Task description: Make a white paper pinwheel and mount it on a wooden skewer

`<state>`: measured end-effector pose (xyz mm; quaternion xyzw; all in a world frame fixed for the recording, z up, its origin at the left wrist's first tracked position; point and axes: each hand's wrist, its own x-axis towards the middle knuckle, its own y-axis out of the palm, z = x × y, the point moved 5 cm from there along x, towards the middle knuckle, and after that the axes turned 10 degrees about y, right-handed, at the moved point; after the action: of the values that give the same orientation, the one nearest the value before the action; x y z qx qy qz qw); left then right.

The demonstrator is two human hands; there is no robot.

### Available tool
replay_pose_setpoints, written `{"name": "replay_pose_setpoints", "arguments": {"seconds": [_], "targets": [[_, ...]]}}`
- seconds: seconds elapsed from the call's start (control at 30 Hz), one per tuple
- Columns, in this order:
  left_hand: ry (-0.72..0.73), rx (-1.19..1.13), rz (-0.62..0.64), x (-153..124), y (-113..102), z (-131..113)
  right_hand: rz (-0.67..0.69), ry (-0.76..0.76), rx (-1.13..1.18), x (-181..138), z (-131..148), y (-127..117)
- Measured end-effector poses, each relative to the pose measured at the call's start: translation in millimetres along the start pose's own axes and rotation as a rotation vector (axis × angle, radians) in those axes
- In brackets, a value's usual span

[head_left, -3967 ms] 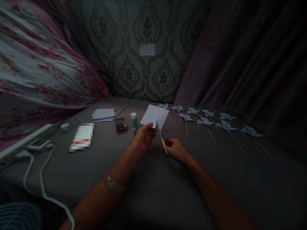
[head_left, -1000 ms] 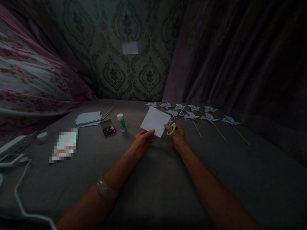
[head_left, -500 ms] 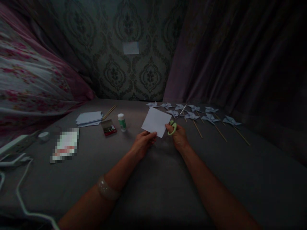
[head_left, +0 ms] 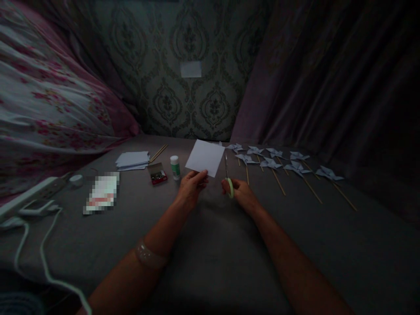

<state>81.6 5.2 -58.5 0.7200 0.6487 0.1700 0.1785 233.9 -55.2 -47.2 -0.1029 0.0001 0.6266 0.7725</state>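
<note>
Left hand [head_left: 192,187] pinches the paper square [head_left: 205,158] by its near corner, held raised. Right hand [head_left: 239,192] is closed on green-handled scissors [head_left: 229,177], which have just drawn back from the sheet's right edge. Their blades now stand upright just beside it. Pinwheels [head_left: 272,162] lie beyond.

The room is dim. A grey-green wall with dark damask-patterned wallpaper [head_left: 170,105] carries a pale rectangular plate [head_left: 190,69]. A dark purple pleated curtain [head_left: 328,87] hangs at the right, pink-and-white floral bedding [head_left: 49,109] piles up at the left, and a grey cloth-covered surface [head_left: 213,262] spreads below.
</note>
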Motion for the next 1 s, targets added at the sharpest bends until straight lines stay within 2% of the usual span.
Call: {"name": "replay_pose_setpoints", "arguments": {"seconds": [0.27, 0.5, 1.0], "targets": [[0.043, -0.056, -0.02, 2.0, -2.1, -7.5, 0.137, -0.019, -0.242, -1.4, -12.1, 8.3], [0.006, -0.043, -0.024, -1.5, 1.3, -7.3, 0.249, -0.019, -0.421, -6.1, -10.1, 16.7], [-0.005, -0.043, -0.023, -2.5, 1.0, -5.3, 0.263, -0.014, -0.402, -9.5, -5.2, 20.8]]}}
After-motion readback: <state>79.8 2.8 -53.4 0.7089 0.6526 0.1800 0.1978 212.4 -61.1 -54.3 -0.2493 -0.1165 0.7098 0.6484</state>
